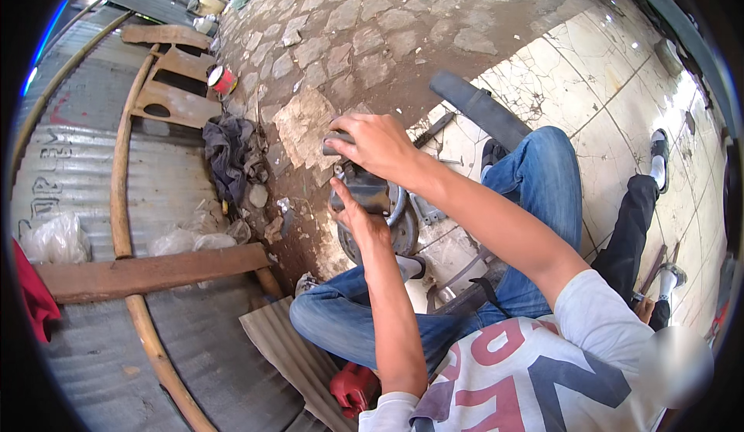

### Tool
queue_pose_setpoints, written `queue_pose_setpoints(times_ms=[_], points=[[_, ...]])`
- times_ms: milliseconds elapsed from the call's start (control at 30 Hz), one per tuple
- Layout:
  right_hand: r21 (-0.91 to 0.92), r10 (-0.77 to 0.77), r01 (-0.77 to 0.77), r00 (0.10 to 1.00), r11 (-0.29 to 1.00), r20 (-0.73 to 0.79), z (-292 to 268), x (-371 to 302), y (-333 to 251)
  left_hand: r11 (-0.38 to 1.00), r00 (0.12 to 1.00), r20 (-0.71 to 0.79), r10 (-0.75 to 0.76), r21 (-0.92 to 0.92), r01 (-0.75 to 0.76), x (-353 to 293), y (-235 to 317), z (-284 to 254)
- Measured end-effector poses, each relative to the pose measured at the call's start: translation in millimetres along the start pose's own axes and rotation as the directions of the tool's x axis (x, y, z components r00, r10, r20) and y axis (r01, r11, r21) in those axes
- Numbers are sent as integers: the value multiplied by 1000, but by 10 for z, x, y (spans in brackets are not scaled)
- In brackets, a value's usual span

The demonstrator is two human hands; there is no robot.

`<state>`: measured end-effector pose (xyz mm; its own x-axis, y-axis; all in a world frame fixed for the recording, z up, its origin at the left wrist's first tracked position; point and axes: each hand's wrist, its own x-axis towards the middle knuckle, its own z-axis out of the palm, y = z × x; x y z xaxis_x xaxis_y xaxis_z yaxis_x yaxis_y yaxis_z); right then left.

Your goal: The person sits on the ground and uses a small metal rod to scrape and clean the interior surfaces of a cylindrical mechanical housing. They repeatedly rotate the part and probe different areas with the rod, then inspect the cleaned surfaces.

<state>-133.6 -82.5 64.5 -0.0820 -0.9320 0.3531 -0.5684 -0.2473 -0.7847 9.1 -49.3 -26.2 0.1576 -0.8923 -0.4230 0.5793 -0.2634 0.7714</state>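
Observation:
My right hand [381, 147] is closed round a small dark block [336, 144], its fingers over the top and the thumb beneath. Just below it, my left hand [361, 221] rests against a dark, rounded metal part [370, 193], thumb raised along its side. Most of that hand's fingers are hidden, so its grip does not show. Under the metal part sits a round grey metal wheel or drum [403, 240], partly covered by my hand. The block is close to the top of the metal part; whether they touch I cannot tell.
A dark flat strip [480, 110] lies beyond my knee on cracked white tiles [597, 60]. Small metal tools lie near the wheel. At left are corrugated sheets [77, 184], a wooden plank [155, 271], dark cloth [230, 153] and a red can [222, 80]. Another person's leg [632, 227] is at right.

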Motion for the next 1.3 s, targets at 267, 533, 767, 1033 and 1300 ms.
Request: queue_pose_setpoints(times_ms=[267, 533, 767, 1033, 1300], points=[[7, 64, -64, 984, 998, -166, -84, -277, -87, 905, 936, -231, 266, 394, -160, -328, 7, 299], [-11, 43, -49, 948, 999, -315, -148, -463, -31, 725, 933, -5, 359, 631, -276, -197, -29, 238], [-32, 16, -30, 934, 999, -356, -189, -500, 5, 625, 948, 19, 319, 747, -226, -95, -34, 229], [26, 48, -41, 924, 999, -380, -149, -508, 4, 691, 975, -21, 221, 709, -142, -219, 137, 329], [84, 118, -93, 919, 992, -376, -234, -421, 23, 625, 976, 32, 216, 763, -163, -241, 277, 394]])
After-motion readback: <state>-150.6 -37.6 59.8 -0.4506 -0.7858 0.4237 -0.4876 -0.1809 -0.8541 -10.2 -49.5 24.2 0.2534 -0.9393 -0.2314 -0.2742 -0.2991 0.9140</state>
